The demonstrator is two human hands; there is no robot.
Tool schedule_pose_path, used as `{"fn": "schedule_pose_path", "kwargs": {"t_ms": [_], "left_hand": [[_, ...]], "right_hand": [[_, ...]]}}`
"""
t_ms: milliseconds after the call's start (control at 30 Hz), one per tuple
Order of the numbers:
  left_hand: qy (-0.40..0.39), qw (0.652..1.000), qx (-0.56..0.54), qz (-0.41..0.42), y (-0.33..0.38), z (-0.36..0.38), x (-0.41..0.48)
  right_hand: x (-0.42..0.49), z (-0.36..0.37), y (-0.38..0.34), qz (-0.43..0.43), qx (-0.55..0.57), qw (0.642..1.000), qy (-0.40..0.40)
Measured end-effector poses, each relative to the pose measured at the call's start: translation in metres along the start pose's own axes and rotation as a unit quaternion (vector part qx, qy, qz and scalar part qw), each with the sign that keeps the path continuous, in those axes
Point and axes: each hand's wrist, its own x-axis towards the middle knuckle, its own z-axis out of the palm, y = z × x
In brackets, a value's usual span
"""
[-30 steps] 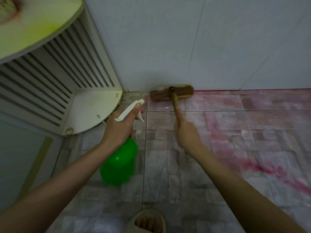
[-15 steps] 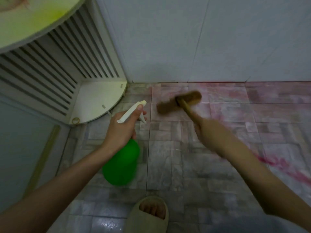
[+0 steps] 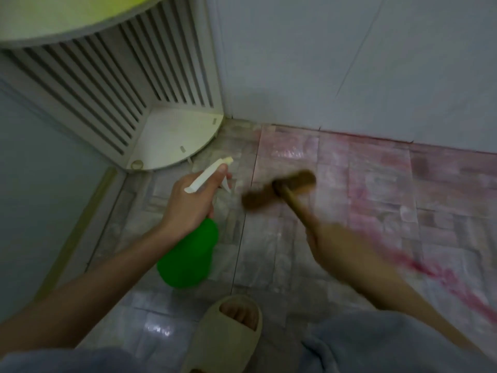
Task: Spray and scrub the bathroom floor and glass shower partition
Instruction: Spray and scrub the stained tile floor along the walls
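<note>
My left hand (image 3: 188,203) grips the neck of a green spray bottle (image 3: 188,257) with a white trigger head (image 3: 208,175), held above the tiled floor (image 3: 269,254). My right hand (image 3: 336,246) is closed on the wooden handle of a brown scrub brush (image 3: 279,189). The brush head is blurred and lies on the floor tiles just right of the bottle's nozzle. Pink cleaning liquid (image 3: 371,184) streaks the tiles to the right and along the wall foot. The glass partition is not clearly told apart in this view.
A white slatted corner shelf unit (image 3: 172,141) stands at the back left, its lower shelf just above the floor. White wall tiles (image 3: 349,71) close the back. My foot in a beige slipper (image 3: 231,329) stands at the bottom middle.
The brush has pulled back from the wall foot toward me and slightly right, tilting as it goes. My left hand with the bottle has stayed almost in place. The camera has dipped lower.
</note>
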Motion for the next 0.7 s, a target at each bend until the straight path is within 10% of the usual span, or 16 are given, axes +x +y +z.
{"fn": "schedule_pose_path", "kwargs": {"t_ms": [500,700], "left_hand": [[0.005,0.999,-0.044,-0.011,-0.010,-0.005,-0.011],[0.001,0.999,-0.042,0.003,0.001,-0.014,-0.007]], "right_hand": [[0.078,0.005,-0.024,-0.025,0.003,0.997,0.076],[-0.017,0.007,-0.014,-0.025,-0.079,0.996,-0.032]]}}
